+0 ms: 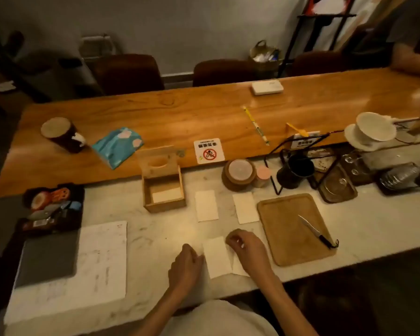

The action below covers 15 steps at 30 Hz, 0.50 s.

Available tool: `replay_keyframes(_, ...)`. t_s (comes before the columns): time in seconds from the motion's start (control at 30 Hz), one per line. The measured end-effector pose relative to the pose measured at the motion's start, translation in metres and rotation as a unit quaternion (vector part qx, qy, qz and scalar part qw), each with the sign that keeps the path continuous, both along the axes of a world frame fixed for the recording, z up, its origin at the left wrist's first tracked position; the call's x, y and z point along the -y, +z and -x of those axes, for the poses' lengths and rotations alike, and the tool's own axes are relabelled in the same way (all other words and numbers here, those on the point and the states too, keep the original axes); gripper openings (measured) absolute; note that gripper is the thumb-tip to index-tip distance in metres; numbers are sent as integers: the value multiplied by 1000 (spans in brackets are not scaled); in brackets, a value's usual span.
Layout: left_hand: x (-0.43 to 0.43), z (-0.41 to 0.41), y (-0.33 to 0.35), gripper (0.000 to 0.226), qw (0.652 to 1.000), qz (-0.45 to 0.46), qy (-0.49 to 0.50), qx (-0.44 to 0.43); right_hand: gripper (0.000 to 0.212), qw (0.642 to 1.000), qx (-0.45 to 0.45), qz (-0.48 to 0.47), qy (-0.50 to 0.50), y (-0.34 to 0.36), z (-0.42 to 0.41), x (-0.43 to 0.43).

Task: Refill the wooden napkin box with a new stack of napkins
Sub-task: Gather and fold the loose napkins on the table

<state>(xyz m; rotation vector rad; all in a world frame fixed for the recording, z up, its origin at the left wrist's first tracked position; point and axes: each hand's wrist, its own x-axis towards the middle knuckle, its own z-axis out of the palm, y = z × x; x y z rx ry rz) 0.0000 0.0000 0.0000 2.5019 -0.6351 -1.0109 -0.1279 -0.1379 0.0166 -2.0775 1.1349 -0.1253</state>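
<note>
The wooden napkin box (165, 190) stands open on the marble counter, its lid (158, 161) tilted back, with a few napkins (167, 195) lying inside. Two folded napkins lie flat to its right, one (206, 206) nearer the box and another (245, 207) beside the tray. A third napkin (217, 257) lies near the counter's front edge between my hands. My left hand (186, 265) has curled fingers at its left edge. My right hand (246, 247) pinches its upper right corner.
A wooden tray (277, 214) with a knife (314, 231) lies to the right. A teal tissue pack (118, 146), a mug (63, 134), a no-smoking sign (209, 151), jars and a black cup (295, 172) stand behind. White papers (102, 258) lie left.
</note>
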Motion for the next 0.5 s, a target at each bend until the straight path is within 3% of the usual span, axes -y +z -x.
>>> replay_keyframes(0.2,-5,52,-22,29,986,-82,143,-40,20,972,-62,52,219,-31,-41,10)
replay_keyframes(0.27,-4,62,-29,43,982,-88,160,-45,27,952,-109,65,280,-39,-46,10)
replay_keyframes(0.33,2,72,-33,59,984,-93,147,-44,32,938,-138,86,306,-45,-46,9)
replay_keyframes(0.5,13,82,-31,56,987,-102,124,-14,35,934,-131,98,319,-52,-48,5)
